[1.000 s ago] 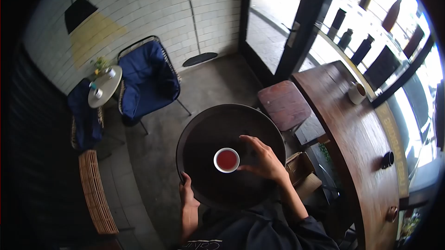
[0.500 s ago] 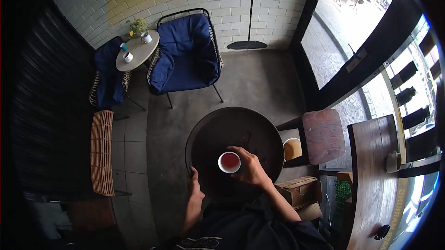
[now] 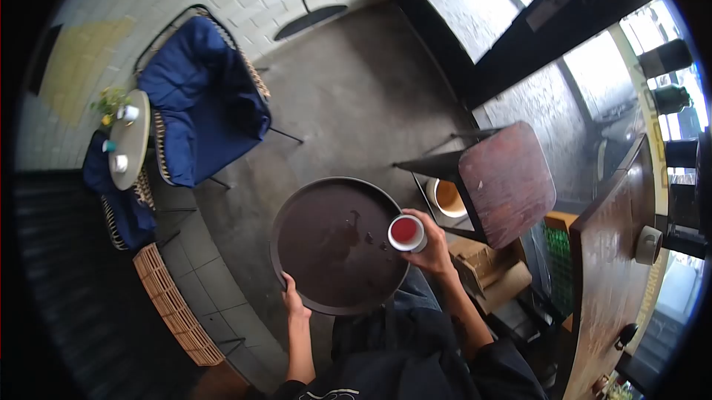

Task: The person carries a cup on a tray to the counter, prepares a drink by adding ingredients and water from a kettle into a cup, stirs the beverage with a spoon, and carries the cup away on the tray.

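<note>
In the head view, my left hand [image 3: 294, 299] grips the near-left rim of a round dark tray [image 3: 319, 229], thumb lying over the edge. My right hand [image 3: 433, 252] is wrapped around the side of a white cup [image 3: 420, 240] with red liquid inside. The cup is at the tray's right rim, upright or nearly so; whether it touches the tray I cannot tell. Small wet-looking marks show on the tray's surface near the cup.
A reddish-topped stool [image 3: 508, 181] stands to the right, near a round container [image 3: 458, 211] and a cardboard box [image 3: 475, 263]. A wooden counter [image 3: 615, 252] on the far right bears a mug [image 3: 648, 245]. Blue-cushioned chairs [image 3: 215, 88] flank a small table [image 3: 132, 137] with cups, upper left.
My right hand has moved the cup from above the tray's middle to its right rim. The view has turned rightward, bringing the stool and counter closer.
</note>
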Tool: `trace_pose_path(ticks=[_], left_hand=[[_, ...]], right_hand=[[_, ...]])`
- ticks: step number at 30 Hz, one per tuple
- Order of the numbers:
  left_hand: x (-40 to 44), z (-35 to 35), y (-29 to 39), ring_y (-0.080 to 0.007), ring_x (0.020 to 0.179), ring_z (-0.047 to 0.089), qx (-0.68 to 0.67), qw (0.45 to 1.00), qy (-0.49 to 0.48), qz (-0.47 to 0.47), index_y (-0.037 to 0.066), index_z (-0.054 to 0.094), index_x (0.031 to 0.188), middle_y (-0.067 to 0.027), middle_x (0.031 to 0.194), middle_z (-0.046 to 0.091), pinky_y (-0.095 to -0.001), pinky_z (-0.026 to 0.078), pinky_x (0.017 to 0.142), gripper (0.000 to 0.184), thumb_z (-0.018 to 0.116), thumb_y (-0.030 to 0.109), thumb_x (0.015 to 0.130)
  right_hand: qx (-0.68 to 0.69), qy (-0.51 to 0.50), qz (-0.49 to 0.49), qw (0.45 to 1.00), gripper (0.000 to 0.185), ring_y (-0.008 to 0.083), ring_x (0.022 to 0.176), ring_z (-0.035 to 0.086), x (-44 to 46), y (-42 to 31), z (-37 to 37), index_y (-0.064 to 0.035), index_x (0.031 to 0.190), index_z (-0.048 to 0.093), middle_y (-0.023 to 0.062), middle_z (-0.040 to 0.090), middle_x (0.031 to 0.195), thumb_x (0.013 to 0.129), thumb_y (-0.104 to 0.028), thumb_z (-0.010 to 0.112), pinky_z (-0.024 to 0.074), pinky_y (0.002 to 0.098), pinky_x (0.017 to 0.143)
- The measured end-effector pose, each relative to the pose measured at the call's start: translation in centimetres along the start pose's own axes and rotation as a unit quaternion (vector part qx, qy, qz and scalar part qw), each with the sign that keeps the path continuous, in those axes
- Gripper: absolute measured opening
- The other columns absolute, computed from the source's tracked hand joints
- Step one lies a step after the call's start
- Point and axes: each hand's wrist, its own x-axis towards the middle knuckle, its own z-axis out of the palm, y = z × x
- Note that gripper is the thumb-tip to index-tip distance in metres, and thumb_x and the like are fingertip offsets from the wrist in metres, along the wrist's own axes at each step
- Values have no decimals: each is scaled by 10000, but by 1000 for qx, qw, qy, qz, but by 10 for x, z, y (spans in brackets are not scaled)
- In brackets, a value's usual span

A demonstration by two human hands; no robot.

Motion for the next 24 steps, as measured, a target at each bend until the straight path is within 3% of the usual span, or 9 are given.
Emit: trace_pose_path(ticks=[4,5,8,13,15,20,22,23,24], left_hand=[[27,-7,-6,-302,1320,556,54,998,8,-21,21,402,1521,-152,1498,489,-473,511,1072,680,571,479,1047],[35,-10,-10,-302,1320,556,65,997,12,-30,21,402,1521,-152,1498,489,-473,511,1072,680,571,479,1047],[49,-21,-27,-296,1308,562,100,990,76,-57,8,407,1507,-166,1484,493,-473,514,1068,681,586,472,1042],[69,-36,-47,-305,1314,559,118,988,10,-99,1,355,1533,-156,1490,495,-477,509,1073,703,564,468,1051],[79,-39,-60,-304,1306,564,133,986,8,-98,-1,364,1527,-155,1482,503,-474,511,1070,691,560,463,1054],[83,-42,-78,-307,1306,560,140,983,-26,-113,-6,364,1526,-162,1485,499,-461,504,1075,681,554,454,1060],[76,-35,-82,-308,1321,546,148,982,-19,-117,-3,353,1533,-165,1496,486,-460,494,1085,688,552,456,1061],[73,-35,-84,-308,1336,532,158,981,-15,-115,0,341,1540,-167,1507,473,-460,483,1095,695,550,457,1061],[71,-37,-89,-308,1336,532,155,981,-13,-118,0,341,1540,-167,1507,473,-460,483,1095,695,550,457,1061]], right_hand=[[7,113,102,988,682,206,1087,696,-8,82,10,-6,1301,607,114,714,1168,683,-98,880,540,350,966],[19,144,125,981,684,243,1111,693,-13,109,18,-9,1280,612,140,699,1189,652,-66,877,537,371,974],[14,227,237,944,627,222,1089,682,-28,185,44,19,1266,594,146,694,1161,734,-134,888,548,370,956],[78,377,291,876,545,189,1056,677,-29,315,78,29,1222,626,115,704,1133,780,-147,892,542,348,934],[39,460,291,838,500,193,1041,683,-21,364,80,12,1181,671,113,723,1104,770,-160,898,533,353,939],[28,516,502,694,635,274,1052,699,-18,469,60,-6,1195,693,159,720,1140,694,-308,940,554,419,938],[75,520,593,610,733,297,1096,683,3,459,42,6,1235,672,182,694,1213,657,-343,956,574,431,947],[62,550,592,586,808,310,1143,661,-20,528,38,34,1258,645,193,661,1281,627,-350,971,571,436,970],[64,537,585,604,800,306,1042,678,-17,533,29,7,1257,627,172,665,1202,619,-330,975,585,477,862]])
